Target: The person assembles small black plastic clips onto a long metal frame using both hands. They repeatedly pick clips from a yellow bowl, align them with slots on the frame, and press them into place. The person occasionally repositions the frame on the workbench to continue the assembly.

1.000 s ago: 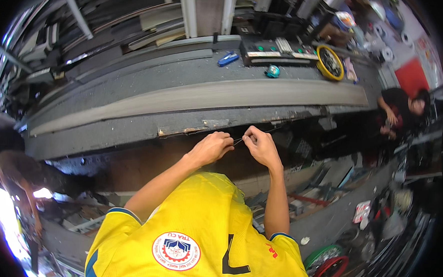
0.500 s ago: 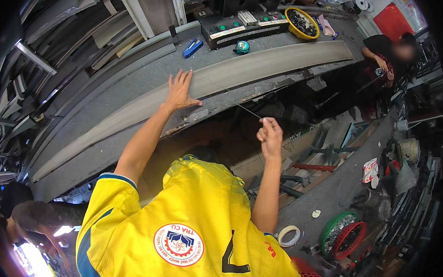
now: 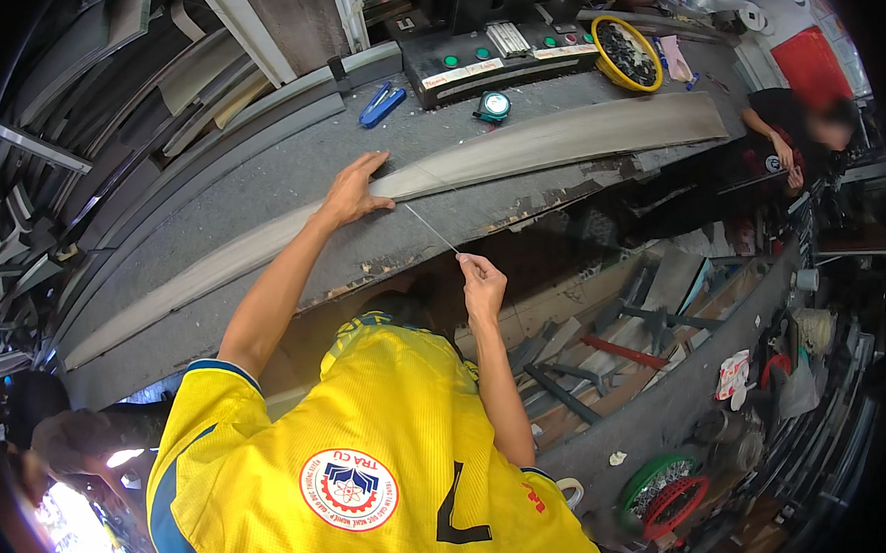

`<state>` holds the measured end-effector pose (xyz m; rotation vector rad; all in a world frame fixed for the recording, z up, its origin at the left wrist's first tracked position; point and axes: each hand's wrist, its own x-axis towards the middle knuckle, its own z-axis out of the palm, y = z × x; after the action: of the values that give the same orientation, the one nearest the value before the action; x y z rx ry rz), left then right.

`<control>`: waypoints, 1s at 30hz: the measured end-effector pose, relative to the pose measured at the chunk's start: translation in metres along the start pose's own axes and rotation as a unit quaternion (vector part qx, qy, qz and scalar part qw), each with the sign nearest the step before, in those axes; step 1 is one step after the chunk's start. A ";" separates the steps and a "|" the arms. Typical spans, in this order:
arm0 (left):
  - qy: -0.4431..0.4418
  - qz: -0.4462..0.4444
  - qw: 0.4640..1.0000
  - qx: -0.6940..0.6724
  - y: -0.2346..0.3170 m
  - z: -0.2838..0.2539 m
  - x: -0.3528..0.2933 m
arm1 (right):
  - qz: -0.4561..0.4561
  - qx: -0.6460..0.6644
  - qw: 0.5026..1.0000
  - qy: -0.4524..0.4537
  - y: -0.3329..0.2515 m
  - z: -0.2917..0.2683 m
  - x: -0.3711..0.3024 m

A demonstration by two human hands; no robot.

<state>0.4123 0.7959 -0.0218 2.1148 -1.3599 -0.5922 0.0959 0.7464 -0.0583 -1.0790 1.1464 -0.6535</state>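
A long, flat brownish-grey profile [image 3: 555, 137] lies along the workbench [image 3: 289, 158], bent in the picture by the lens. My left hand [image 3: 353, 194] spans the profile, fingers over its far edge and thumb along the near edge, holding it against the bench. Between thumb and fingertips of my right hand [image 3: 484, 287] is pinched a thin metal rod [image 3: 431, 228], slanting up and left. Its far tip sits close to the profile's near edge by my left thumb; whether it touches I cannot tell.
Beyond the profile are a blue stapler-like tool [image 3: 383, 105], a tape measure [image 3: 493, 106], a black box with green buttons [image 3: 474, 73] and a yellow basket [image 3: 627, 54] of small dark parts. One person [image 3: 796, 135] stands far right, another [image 3: 84, 443] bends low at left.
My right hand has moved left and nearer, bringing the rod's tip close to my left thumb. My left hand has shifted slightly nearer, its spread fingers now curled over the profile.
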 end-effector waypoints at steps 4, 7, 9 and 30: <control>-0.003 -0.005 1.000 0.006 0.002 -0.005 0.001 | -0.031 -0.027 0.999 0.027 0.005 0.016 0.013; -0.017 -0.016 1.000 -0.020 0.006 -0.009 0.003 | -0.030 -0.030 0.998 0.043 0.010 0.022 0.017; -0.025 -0.017 0.999 -0.033 0.008 -0.011 0.003 | -0.027 -0.018 0.998 0.057 0.012 0.026 0.017; -0.017 0.017 1.000 0.001 -0.005 -0.004 0.005 | -0.056 -0.055 0.987 0.137 0.020 0.040 0.002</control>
<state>0.4200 0.7939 -0.0228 2.0873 -1.4125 -0.6156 0.1320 0.7659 -0.0764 -1.1784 1.3780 -0.8549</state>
